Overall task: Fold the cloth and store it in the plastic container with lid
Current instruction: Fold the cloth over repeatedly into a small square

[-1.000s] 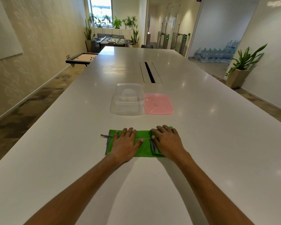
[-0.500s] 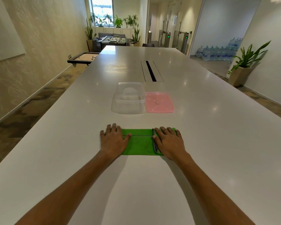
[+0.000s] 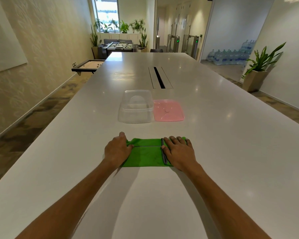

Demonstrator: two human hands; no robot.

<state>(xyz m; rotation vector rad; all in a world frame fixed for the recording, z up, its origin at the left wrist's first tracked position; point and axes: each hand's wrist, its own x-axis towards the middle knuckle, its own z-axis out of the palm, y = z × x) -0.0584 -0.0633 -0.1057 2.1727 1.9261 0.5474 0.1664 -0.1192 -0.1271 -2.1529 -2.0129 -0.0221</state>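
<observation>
a second ago the left hand [image 3: 117,150] lay flat on the middle of the green cloth [image 3: 146,155], with a loose end sticking out at 9 o'clock. now it has moved toward 9 o'clock to the cloth's left edge, fingers curled around it, and that loose end is not visible anymore. the right hand [image 3: 178,153] shifted a little toward 3 o'clock, so more green shows between the hands.

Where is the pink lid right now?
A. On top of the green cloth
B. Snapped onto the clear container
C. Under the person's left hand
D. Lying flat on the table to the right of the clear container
D: the pink lid lies flat on the table just right of the open clear container, while both hands rest on the green cloth nearer the camera.
</observation>
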